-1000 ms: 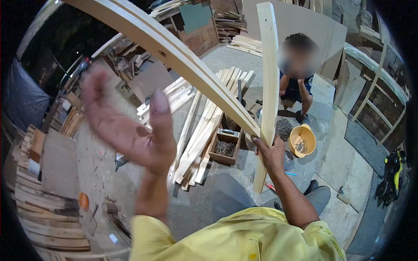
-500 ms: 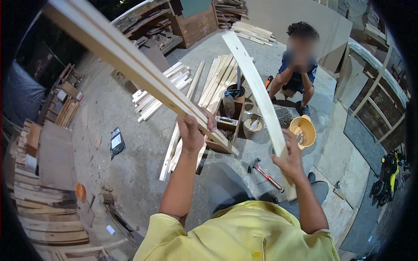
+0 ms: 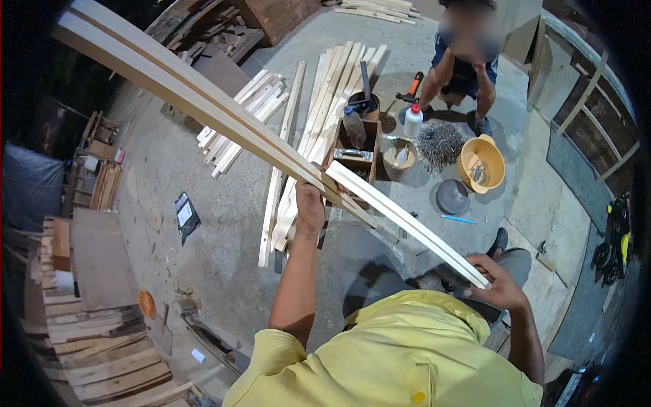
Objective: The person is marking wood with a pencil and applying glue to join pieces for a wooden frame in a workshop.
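Note:
My left hand (image 3: 311,209) is closed around long pale wooden strips (image 3: 183,85), which slant from the upper left down to the middle. Seen from here, they seem to lie side by side with a dark gap along them. My right hand (image 3: 498,283) grips the near end of a shorter wooden slat (image 3: 407,218), its thumb below and its fingers over the top. This slat's far end is beside my left hand, close to the strips; whether they touch I cannot tell. Behind that end stands a wooden tool box (image 3: 371,136) with a plastic bottle (image 3: 354,127) in it.
Wooden strips (image 3: 315,136) and shorter pieces (image 3: 261,102) lie on the concrete floor. Beyond the tool box are a white glue bottle (image 3: 413,122), a nail pile (image 3: 439,146), an orange basket (image 3: 483,146) and a hammer (image 3: 411,87). A person (image 3: 468,61) squats at the far right.
The slat in my right hand has swung down and left, its far end now beside my left hand. My right hand moved right and nearer. The view shifted, and the hammer near my knees is hidden.

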`<act>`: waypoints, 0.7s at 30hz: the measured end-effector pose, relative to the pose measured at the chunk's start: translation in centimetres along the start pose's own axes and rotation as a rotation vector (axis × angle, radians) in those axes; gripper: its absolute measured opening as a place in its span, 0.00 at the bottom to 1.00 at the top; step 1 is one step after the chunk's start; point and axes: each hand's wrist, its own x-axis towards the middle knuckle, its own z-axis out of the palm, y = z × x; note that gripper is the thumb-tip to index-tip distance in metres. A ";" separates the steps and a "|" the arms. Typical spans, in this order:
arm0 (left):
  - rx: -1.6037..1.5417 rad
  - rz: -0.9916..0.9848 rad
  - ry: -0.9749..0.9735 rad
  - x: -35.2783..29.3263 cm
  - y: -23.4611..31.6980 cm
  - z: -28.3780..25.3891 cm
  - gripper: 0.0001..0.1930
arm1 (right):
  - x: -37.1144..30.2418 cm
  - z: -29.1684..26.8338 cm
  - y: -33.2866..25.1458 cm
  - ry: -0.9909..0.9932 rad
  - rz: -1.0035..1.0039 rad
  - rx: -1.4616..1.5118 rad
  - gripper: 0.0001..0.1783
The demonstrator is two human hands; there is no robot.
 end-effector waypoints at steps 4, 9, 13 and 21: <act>0.172 -0.040 -0.295 0.4 -0.3 -2.4 0.31 | -1.1 -1.1 -0.5 0.051 -0.032 -0.335 0.25; 0.100 -0.177 -0.349 -1.4 -2.0 -3.5 0.28 | -1.6 -1.3 -0.6 0.185 -0.047 -0.551 0.20; -0.028 -0.291 -0.363 -2.3 -3.2 -4.2 0.21 | -1.4 -0.7 -0.8 0.221 0.004 -0.620 0.18; 0.214 -0.376 -0.387 -2.9 -3.6 -5.4 0.16 | -1.0 -0.5 -0.4 0.249 0.093 -0.610 0.16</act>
